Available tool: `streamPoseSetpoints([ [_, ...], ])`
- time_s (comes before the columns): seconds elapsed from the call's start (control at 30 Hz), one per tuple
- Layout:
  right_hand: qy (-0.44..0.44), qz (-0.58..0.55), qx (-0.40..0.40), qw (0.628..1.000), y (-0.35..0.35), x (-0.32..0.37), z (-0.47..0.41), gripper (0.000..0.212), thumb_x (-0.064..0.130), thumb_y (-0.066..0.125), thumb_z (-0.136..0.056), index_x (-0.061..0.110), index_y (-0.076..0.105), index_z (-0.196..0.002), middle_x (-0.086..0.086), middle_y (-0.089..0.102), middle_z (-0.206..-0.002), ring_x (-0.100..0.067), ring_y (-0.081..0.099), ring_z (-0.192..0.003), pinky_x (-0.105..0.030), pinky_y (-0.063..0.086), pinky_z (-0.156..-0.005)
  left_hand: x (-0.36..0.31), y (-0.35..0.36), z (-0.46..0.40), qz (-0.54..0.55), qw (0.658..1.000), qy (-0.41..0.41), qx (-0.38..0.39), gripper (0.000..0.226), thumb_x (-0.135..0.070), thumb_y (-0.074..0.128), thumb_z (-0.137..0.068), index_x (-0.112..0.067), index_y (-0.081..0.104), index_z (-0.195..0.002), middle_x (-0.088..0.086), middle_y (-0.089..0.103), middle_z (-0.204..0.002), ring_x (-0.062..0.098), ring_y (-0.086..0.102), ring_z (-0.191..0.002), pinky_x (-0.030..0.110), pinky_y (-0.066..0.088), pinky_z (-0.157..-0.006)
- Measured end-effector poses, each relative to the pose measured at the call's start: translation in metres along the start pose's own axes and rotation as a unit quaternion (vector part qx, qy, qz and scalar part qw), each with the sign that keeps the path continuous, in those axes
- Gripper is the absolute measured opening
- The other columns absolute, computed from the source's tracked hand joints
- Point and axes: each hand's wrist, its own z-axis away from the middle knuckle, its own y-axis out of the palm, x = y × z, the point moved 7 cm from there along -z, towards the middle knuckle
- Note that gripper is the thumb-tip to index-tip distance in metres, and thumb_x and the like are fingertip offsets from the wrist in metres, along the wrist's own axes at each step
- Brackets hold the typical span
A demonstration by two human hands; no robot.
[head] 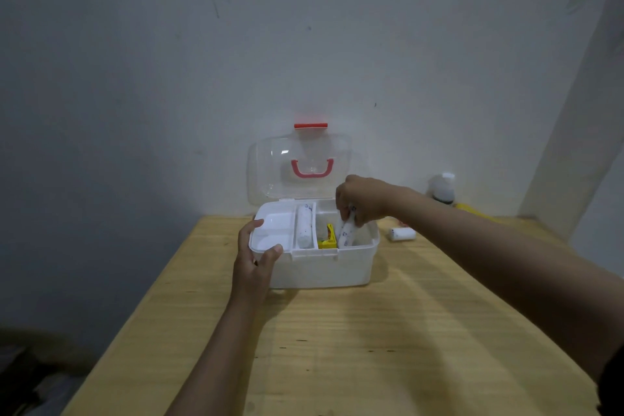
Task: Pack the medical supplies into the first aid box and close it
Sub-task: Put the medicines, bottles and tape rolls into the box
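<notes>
A white first aid box (pixel 324 267) stands on the wooden table, its clear lid (pixel 299 164) with a red handle raised against the wall. My left hand (pixel 255 258) grips the box's left front corner. My right hand (pixel 363 201) is over the right compartment, shut on a white wrapped bandage roll (pixel 347 234) tilted down into the box. Another white roll (pixel 304 226) lies in the inner tray's slot. A yellow item (pixel 328 237) sits in the right compartment.
To the right of the box a small white roll (pixel 401 234) lies on the table (pixel 371 341). A bottle with a white cap (pixel 442 187) stands near the wall, a yellow object (pixel 469 208) beside it. The table's left edge drops off.
</notes>
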Motion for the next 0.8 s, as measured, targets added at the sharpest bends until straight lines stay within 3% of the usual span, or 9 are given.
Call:
streamPoseSetpoints([
  [0.23, -0.023, 0.017, -0.052, 0.998, 0.0, 0.004, 0.008, 0.03, 0.012, 0.078, -0.069, 0.019, 0.073, -0.097, -0.002, 0.053, -0.118, -0.021, 0.044, -0.106, -0.026, 0.037, -0.07, 0.003, -0.001, -0.001, -0.01, 1.0, -0.007, -0.006, 0.078, -0.057, 0.052, -0.055, -0.033, 0.036, -0.128, 0.001, 0.039, -0.135, 0.025, 0.048, -0.111, 0.023, 0.049, -0.065],
  [0.37, -0.008, 0.007, -0.062, 0.998, -0.005, 0.002, 0.012, 0.03, 0.013, 0.079, -0.069, 0.023, 0.072, -0.097, -0.003, 0.048, -0.124, -0.021, 0.042, -0.109, -0.026, 0.038, -0.074, 0.002, 0.0, 0.0, -0.003, 1.0, -0.01, -0.004, 0.077, -0.057, 0.052, -0.054, -0.034, 0.037, -0.126, -0.002, 0.04, -0.128, 0.02, 0.05, -0.104, 0.021, 0.048, -0.063],
  [0.5, 0.004, -0.024, -0.065, 0.998, -0.008, -0.001, 0.016, 0.032, 0.013, 0.079, -0.069, 0.025, 0.071, -0.097, -0.003, 0.047, -0.127, -0.021, 0.041, -0.113, -0.026, 0.039, -0.079, 0.004, -0.001, 0.0, -0.005, 1.0, -0.015, 0.0, 0.075, -0.057, 0.054, -0.056, -0.036, 0.036, -0.126, 0.001, 0.041, -0.132, 0.026, 0.05, -0.11, 0.03, 0.053, -0.069],
  [0.6, 0.007, -0.037, -0.073, 0.997, -0.009, -0.003, 0.018, 0.033, 0.014, 0.08, -0.068, 0.027, 0.071, -0.096, -0.002, 0.048, -0.127, -0.02, 0.041, -0.113, -0.031, 0.046, -0.084, 0.002, -0.001, 0.001, -0.01, 1.0, -0.013, -0.001, 0.073, -0.056, 0.053, -0.056, -0.037, 0.036, -0.124, -0.001, 0.04, -0.131, 0.026, 0.049, -0.11, 0.026, 0.051, -0.067],
  [0.8, 0.012, -0.099, -0.12, 0.988, -0.016, -0.014, 0.031, 0.034, 0.017, 0.081, -0.068, 0.026, 0.071, -0.099, -0.002, 0.049, -0.123, -0.019, 0.042, -0.112, -0.032, 0.045, -0.087, -0.002, 0.0, 0.002, -0.008, 1.0, -0.009, -0.005, 0.069, -0.056, 0.052, -0.055, -0.04, 0.036, -0.12, -0.003, 0.04, -0.128, 0.024, 0.047, -0.109, 0.024, 0.048, -0.066],
])
